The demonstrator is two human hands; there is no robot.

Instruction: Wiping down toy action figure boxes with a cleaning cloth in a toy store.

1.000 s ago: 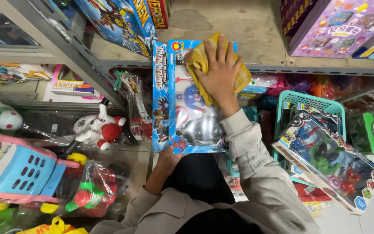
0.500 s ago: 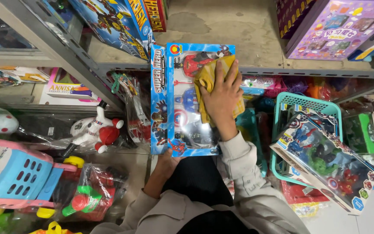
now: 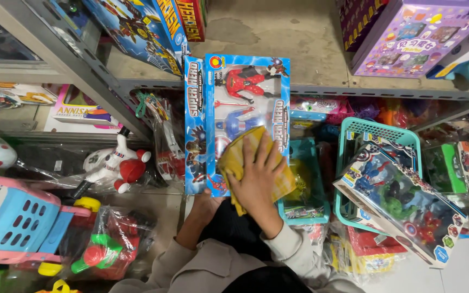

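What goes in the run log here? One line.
left hand: holds toy box bottom | right hand: flat on yellow cloth, on box front

The lower part of the toy box (image 3: 234,116) is covered by the right hand (image 3: 257,179) and the yellow cloth (image 3: 237,163). Most of the left hand (image 3: 204,203) is hidden beneath the box. The purple box (image 3: 413,35) is cut off by the top edge.

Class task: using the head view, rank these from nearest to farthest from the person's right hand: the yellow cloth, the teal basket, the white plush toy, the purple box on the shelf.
From the right hand:
1. Yellow cloth, under the palm.
2. Teal basket, to the right.
3. White plush toy, to the left.
4. Purple box, upper right on the shelf.
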